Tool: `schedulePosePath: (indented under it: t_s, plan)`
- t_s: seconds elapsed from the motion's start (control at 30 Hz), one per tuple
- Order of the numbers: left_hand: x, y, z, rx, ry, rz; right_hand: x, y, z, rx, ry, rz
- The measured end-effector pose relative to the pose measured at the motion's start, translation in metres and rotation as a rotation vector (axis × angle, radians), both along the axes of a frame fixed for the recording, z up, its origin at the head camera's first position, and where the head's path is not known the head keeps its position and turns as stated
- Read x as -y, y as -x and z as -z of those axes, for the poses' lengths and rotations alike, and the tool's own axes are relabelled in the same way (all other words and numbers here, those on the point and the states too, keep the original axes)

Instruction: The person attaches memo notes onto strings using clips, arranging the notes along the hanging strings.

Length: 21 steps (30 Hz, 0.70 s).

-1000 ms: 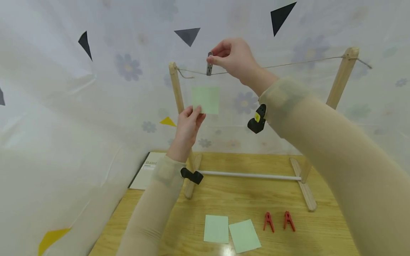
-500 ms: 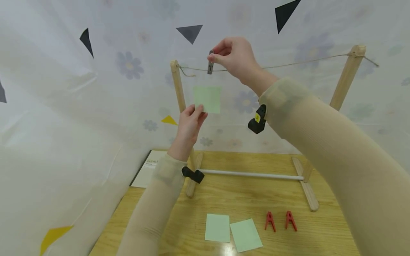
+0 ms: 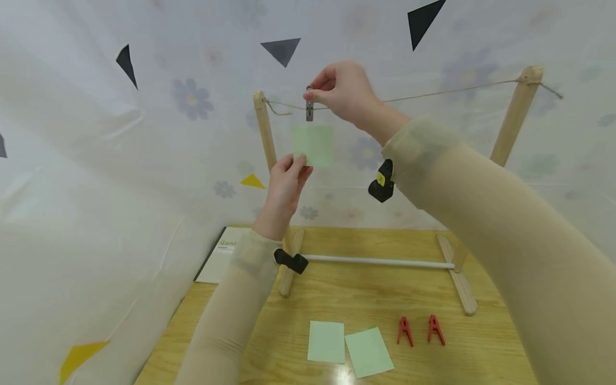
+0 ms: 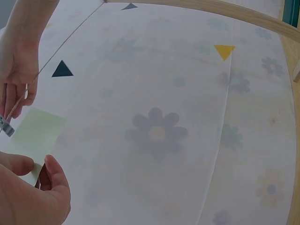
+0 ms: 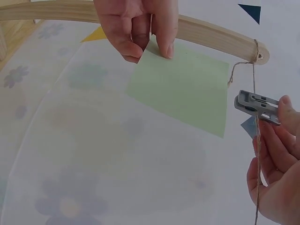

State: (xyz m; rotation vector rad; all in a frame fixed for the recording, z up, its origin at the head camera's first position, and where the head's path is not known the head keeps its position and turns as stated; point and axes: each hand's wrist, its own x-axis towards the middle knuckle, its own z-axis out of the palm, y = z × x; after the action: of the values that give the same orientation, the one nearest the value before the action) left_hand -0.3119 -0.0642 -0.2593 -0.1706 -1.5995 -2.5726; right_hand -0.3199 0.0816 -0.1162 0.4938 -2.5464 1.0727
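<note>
My right hand (image 3: 347, 93) pinches a grey clothespin (image 3: 309, 107) at the string (image 3: 433, 94), near its left end. In the right wrist view the clothespin (image 5: 257, 105) crosses the string, its handles between thumb and fingers. Just below, my left hand (image 3: 284, 187) holds a pale green square of paper (image 3: 315, 145) upright by its lower left corner, thumb in front and fingers behind. The paper's top edge sits close under the clothespin's lower tip. From the left wrist, the paper (image 4: 40, 133) appears beside the clothespin (image 4: 5, 125).
The string spans two wooden posts (image 3: 517, 115) joined low down by a white rod (image 3: 375, 261). On the table (image 3: 385, 297) lie two more green papers (image 3: 326, 342) and two red clothespins (image 3: 405, 331). A booklet (image 3: 216, 267) lies at the back left.
The right hand has lowered the grey clothespin slightly and shifted it left. The left hand has raised the green paper a little, narrowing the gap between them.
</note>
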Motion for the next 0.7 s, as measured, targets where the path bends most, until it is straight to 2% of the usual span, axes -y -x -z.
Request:
schedulePosePath:
  t_s: [0.27,0.7]
  plan:
    - [0.0057,0.0002,0.0011,-0.024,0.009,-0.002,0.0028,-0.0022,0.0017,-0.013,-0.05,-0.046]
    - [0.0034,-0.0008,-0.0057,-0.03,-0.008,0.015,0.0041,-0.0031,0.0019,-0.009,-0.061,-0.048]
